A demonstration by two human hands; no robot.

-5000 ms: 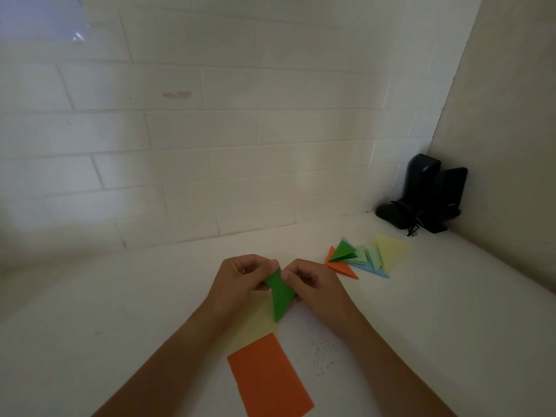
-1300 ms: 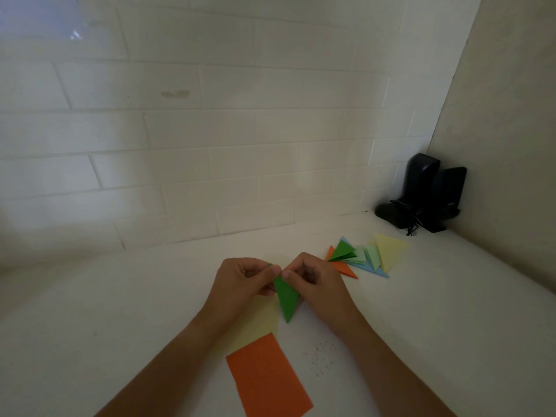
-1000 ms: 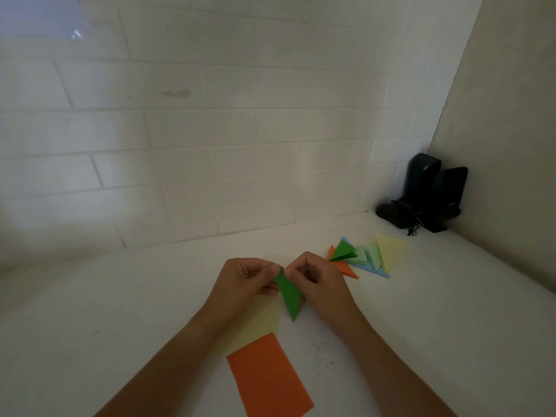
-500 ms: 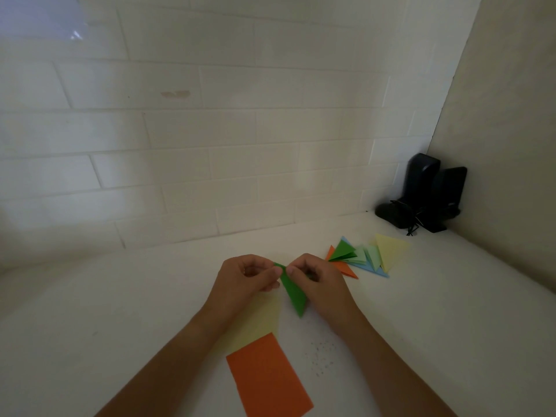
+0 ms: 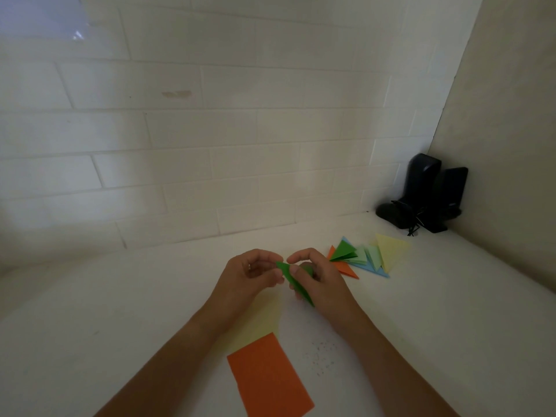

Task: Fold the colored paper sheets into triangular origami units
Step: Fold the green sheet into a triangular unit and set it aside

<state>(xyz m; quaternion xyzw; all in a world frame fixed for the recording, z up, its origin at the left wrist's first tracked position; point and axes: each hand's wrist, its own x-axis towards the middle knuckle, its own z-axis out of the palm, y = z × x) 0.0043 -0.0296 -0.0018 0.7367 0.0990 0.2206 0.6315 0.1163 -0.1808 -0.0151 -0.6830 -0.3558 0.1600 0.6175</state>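
A dark green folded paper piece (image 5: 294,282), a narrow pointed shape, is held above the white tabletop. My right hand (image 5: 319,281) grips it, thumb on its face and fingers curled behind. My left hand (image 5: 249,275) sits just to its left with curled fingers, its thumb and fingertips pinching the paper's upper left tip. Under my hands lie a flat pale yellow sheet (image 5: 260,323) and an orange sheet (image 5: 269,379). A pile of folded triangles (image 5: 365,257) in green, orange, blue, pale green and yellow lies to the right.
The white table (image 5: 120,311) meets a white brick wall (image 5: 210,130) behind and a beige side wall on the right. Two black speakers (image 5: 427,197) with a cord stand in the back right corner. Small specks (image 5: 323,356) dot the table beside the orange sheet.
The green piece has tilted and shifted right into my right hand, its lower point swinging right. My left hand has eased slightly off to the left.
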